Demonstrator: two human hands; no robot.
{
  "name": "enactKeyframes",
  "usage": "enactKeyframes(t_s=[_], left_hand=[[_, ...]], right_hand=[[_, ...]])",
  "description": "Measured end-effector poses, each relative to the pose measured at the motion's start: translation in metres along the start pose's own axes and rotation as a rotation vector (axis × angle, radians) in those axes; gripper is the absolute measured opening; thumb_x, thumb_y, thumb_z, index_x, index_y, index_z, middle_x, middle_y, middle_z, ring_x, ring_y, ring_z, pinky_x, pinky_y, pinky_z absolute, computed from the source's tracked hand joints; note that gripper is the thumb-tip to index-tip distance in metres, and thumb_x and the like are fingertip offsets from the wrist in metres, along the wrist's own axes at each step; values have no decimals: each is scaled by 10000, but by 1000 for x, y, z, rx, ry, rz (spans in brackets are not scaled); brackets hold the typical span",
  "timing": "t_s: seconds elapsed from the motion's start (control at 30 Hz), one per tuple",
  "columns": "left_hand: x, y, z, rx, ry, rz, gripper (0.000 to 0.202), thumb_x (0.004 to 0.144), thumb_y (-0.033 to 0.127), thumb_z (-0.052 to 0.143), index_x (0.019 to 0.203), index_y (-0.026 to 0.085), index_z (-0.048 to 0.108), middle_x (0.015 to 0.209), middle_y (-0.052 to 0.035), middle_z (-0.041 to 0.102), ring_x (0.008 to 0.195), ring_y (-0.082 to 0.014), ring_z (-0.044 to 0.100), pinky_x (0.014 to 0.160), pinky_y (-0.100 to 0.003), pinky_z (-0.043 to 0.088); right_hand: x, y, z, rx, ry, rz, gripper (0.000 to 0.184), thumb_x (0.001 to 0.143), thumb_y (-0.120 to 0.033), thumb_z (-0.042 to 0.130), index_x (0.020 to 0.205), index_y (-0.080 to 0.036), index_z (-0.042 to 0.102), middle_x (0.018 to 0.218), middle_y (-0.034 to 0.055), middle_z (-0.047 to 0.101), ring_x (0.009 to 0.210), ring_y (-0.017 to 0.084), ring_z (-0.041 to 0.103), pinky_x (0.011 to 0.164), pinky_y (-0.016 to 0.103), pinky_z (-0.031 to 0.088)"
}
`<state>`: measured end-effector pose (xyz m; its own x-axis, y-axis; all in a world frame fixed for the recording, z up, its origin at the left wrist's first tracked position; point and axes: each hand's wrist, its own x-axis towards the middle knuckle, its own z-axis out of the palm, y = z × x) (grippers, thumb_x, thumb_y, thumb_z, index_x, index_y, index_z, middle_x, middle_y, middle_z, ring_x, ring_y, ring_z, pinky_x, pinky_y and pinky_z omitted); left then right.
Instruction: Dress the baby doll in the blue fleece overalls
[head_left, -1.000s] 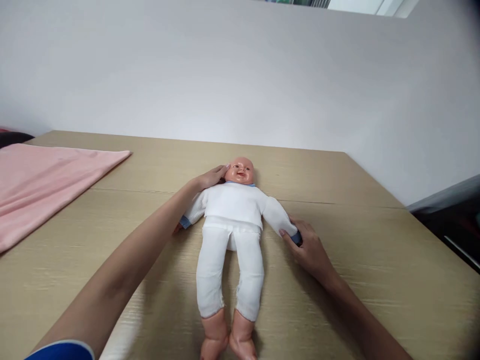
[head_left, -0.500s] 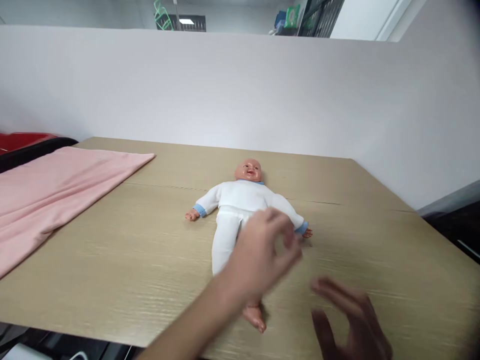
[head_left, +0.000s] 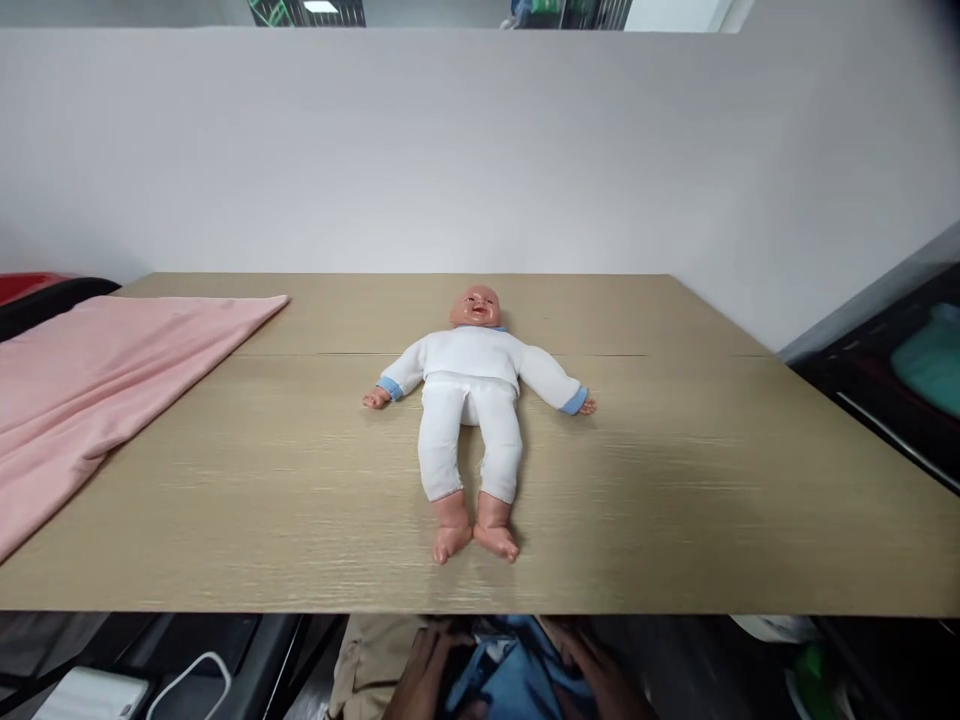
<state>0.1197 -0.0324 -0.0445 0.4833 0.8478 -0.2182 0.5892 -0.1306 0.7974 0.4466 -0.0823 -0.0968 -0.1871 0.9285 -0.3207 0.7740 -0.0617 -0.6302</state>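
Pale wood-grain worktop point(head_left: 675, 520), one, in a booth closed at the back by a plain white partition point(head_left: 480, 150); entries run from its near edge outward. Below that edge, in shadow and blurred: the person's left hand point(head_left: 421, 672), fingers curled on a blue bundle point(head_left: 514, 668), and the right hand point(head_left: 596, 678), laid against the same bundle, its grip too dim to tell. Hands, two; blue bundle, one, held low in the lap and well clear of the worktop surface. Lower left, under the worktop: white device point(head_left: 90, 695) with a looped cable, one. On the worktop, centre: baby doll point(head_left: 471, 395), one, flat on its back, head towards the partition, arms spread, legs straight, two bare feet pointing at the near edge. It wears a white top with blue cuffs and white trousers; no hand touches it. On the left end: pink cloth point(head_left: 105, 365), one, lying loose with its corner towards the doll, well apart from it. Status, judged from the layout: doll placed and settled on the worktop; pink cloth not yet brought to it; blue bundle not yet brought up. Far left, a red object point(head_left: 22, 285), one, partly hidden. Far right, a dark shelf holding a teal item point(head_left: 930, 360), one.
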Motion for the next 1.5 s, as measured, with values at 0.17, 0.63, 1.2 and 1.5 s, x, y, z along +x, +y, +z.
enactKeyframes(t_s=[0.17,0.63,1.2,1.5], left_hand=[[14,-33,40,-174,-172,-104,620,880,585,749,1355,196,664,1390,-181,699,1326,-370,636,1176,-480,500],[-20,20,-35,-193,-131,201,164,850,228,616,1004,240,561,1118,-79,733,1062,-252,703,997,-361,570],[1,141,-143,342,396,594,180,911,283,780,1021,247,641,1723,-117,436,1495,-388,356,1151,-528,441],[38,156,-196,59,55,943,41,1071,287,627,1044,288,658,1536,-60,656,1498,-314,519,1232,-517,485]], right_hand=[[6,-42,-22,15,-202,134,811,905,-417,664,1683,-278,483,1092,87,794,940,237,721,903,326,597],[-18,-104,-100,-125,-107,-107,235,1021,-359,599,1080,-236,790,843,28,755,807,201,723,769,275,541],[-31,-210,-179,-132,681,-613,129,866,-262,863,973,-334,854,888,54,547,812,210,582,674,336,543],[9,-218,-203,274,148,-832,579,894,-288,884,1311,-335,486,1357,53,710,1282,220,700,1047,314,611]])
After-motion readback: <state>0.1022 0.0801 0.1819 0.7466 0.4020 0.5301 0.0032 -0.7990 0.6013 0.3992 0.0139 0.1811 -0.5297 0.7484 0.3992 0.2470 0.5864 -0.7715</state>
